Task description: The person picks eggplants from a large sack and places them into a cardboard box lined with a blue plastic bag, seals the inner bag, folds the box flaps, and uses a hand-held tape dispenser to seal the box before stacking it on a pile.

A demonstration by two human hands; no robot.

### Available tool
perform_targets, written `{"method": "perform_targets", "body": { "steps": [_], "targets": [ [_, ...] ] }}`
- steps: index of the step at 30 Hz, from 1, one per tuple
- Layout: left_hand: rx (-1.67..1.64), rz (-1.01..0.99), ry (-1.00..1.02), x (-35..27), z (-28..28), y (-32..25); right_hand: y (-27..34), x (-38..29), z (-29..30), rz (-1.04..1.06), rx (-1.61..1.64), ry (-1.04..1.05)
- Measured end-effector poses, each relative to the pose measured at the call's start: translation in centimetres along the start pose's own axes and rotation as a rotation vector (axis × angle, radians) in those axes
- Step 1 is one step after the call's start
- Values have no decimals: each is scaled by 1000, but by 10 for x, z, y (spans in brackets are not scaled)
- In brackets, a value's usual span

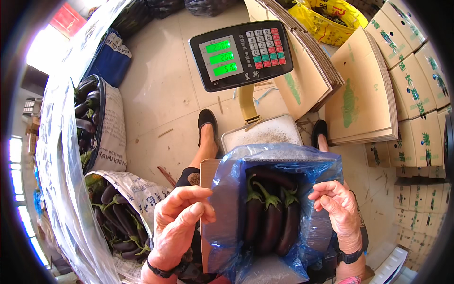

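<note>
Before me is a cardboard box (208, 174) lined with a blue plastic bag (227, 213), its film folded out over the rim. Inside lie several dark purple eggplants (273, 227) with green stems, most side by side and one crosswise at the far end. My left hand (184, 218) is at the box's left side, fingers loosely curled, thumb apart, nothing visible in it. Over the right side, close to the blue film, my right hand (337, 209) has its fingers half bent and looks empty too. Whether either touches the film I cannot tell.
Beyond the box stands a scale platform (262, 133), with a lit display and keypad (241, 55) on a post. Eggplant-filled sacks (113, 124) line the left, behind clear plastic sheeting (60, 159). Flat cardboard (358, 92) leans at right before stacked printed cartons (411, 85).
</note>
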State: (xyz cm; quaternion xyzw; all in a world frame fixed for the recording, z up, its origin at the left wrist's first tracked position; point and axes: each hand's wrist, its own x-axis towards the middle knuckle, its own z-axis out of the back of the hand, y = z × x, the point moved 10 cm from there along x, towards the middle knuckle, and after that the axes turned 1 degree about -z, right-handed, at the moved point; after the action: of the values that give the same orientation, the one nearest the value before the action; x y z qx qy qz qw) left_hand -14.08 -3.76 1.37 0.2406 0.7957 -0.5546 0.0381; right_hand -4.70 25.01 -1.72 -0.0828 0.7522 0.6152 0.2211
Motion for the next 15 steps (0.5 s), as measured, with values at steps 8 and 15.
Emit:
{"method": "perform_targets", "body": {
  "steps": [8, 15],
  "targets": [
    [35, 109, -37, -7, -2, 0, -3, 18, -7, 10, -402, -58],
    [36, -96, 144, -91, 8, 0, -35, 28, 33, 45, -266, -34]
  ]
}}
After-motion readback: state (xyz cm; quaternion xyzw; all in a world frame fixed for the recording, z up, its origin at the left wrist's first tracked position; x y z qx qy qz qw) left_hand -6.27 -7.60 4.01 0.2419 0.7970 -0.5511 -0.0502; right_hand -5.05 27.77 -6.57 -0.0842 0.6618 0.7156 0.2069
